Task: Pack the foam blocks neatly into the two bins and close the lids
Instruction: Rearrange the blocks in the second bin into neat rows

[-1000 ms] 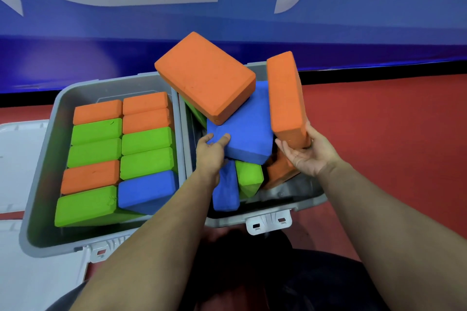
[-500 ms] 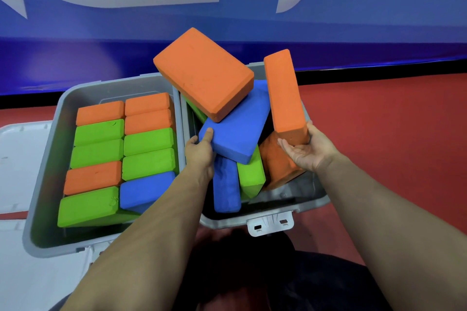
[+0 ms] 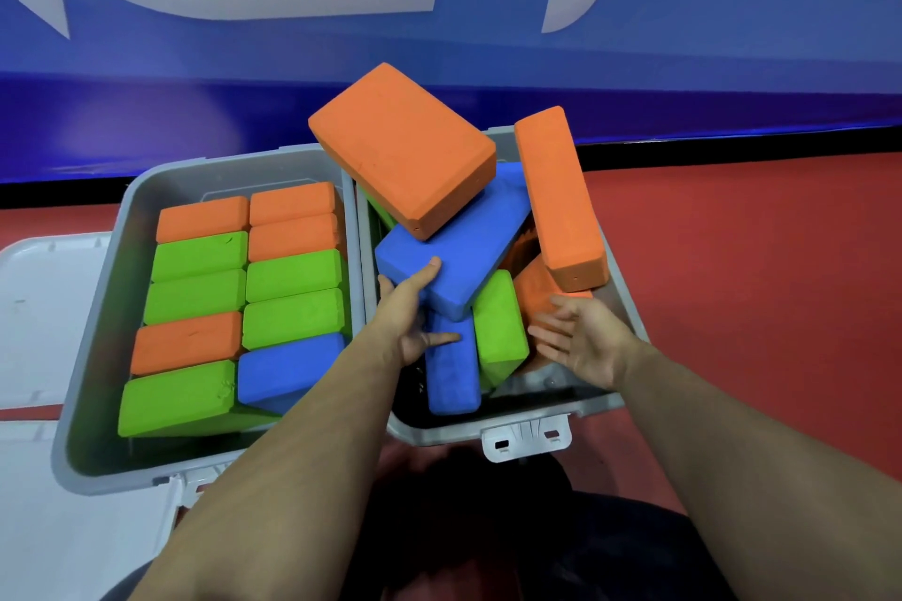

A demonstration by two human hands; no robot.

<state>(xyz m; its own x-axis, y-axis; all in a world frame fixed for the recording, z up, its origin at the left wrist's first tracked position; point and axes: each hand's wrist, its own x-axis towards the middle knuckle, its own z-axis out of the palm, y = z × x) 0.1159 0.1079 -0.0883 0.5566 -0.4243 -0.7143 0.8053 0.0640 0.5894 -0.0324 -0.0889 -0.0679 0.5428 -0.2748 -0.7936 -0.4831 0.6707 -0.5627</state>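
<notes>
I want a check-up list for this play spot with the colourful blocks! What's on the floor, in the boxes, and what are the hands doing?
Surface: red floor, bare to the right of the bins.
Job's things: left grey plastic bin holds orange, green and blue foam blocks in two tidy rows. Right grey plastic bin holds a jumbled pile; a big orange foam block lies tilted on a blue foam block, and both stick up above the rim. Both bins are open.
Clutter: white plastic lid lying left of the bins.
Grippers: left hand touches the blue foam block's near end; right hand open, holding nothing.
Cables: nothing seen.
Surroundings: blue wall banner with white shapes.
</notes>
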